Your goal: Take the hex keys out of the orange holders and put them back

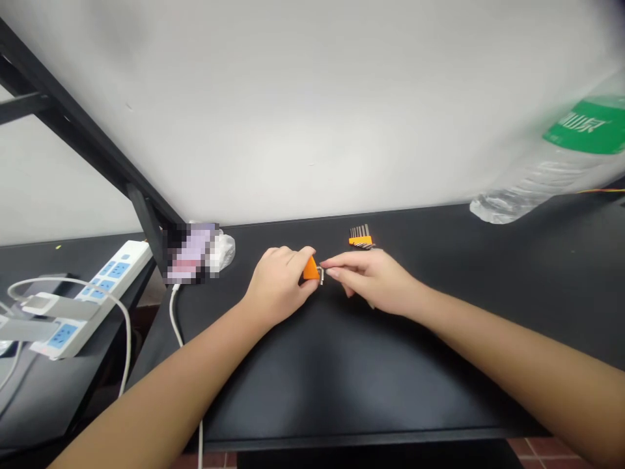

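Note:
My left hand (pixel 280 286) is closed around a small orange holder (pixel 311 268), thumb below and fingers over the top. Small silvery metal pieces (pixel 321 275) stick out of its right side; one looks bent like a hex key. At these pieces, my right hand (pixel 374 280) has its thumb and index finger pinched together on the end of one. Just beyond my right hand lies a second orange holder (pixel 360 241), with several thin metal rods standing in a row and twisted bits in front of them.
The black table (pixel 342 378) runs back to a white wall. A large bottle with a green label (pixel 581 127) stands at the right. At left are a power strip (pixel 97 293), a white cable (pixel 173 316), a partly blurred-out phone-like object (pixel 193 254) and a black metal frame (pixel 92 140).

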Demonstrator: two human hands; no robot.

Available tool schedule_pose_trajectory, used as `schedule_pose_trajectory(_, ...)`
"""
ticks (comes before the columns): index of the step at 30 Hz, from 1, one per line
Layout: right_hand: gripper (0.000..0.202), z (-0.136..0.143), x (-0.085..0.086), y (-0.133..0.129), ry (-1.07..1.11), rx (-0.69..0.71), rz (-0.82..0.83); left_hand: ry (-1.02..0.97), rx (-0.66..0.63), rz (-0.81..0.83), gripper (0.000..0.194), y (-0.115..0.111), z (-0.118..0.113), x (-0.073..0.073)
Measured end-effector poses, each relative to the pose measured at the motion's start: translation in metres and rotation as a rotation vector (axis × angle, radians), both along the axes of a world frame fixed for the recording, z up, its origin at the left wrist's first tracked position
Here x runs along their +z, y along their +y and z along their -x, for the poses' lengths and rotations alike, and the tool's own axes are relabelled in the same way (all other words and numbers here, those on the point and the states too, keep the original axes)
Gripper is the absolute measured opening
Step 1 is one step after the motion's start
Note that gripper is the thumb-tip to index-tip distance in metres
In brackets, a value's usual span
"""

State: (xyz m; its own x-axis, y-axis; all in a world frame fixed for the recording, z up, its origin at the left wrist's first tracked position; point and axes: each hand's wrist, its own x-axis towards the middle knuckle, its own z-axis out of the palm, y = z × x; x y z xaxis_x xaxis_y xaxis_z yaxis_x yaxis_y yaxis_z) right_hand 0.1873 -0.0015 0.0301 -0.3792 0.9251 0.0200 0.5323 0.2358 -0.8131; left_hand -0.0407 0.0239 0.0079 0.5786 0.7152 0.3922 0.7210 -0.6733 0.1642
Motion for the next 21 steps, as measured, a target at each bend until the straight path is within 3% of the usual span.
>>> schedule_pose_trajectory(3, 0.014, -0.023, 0.003, 0.011, -0.354, 0.144, -0.302, -0.050, 0.006, 0.055, 0.042, 0.003, 0.003, -0.001)
schedule_pose_trajectory(8, 0.011, -0.037, -0.004, 0.020, -0.679, 0.237, -0.304, -0.131, -0.007, 0.124, 0.050, 0.005, 0.006, -0.004)
schedule_pose_trajectory(21, 0.010, -0.030, -0.005, 0.017, -0.826, 0.182, -0.260, -0.222, -0.092, 0.208, 0.056, 0.006, 0.007, -0.007)
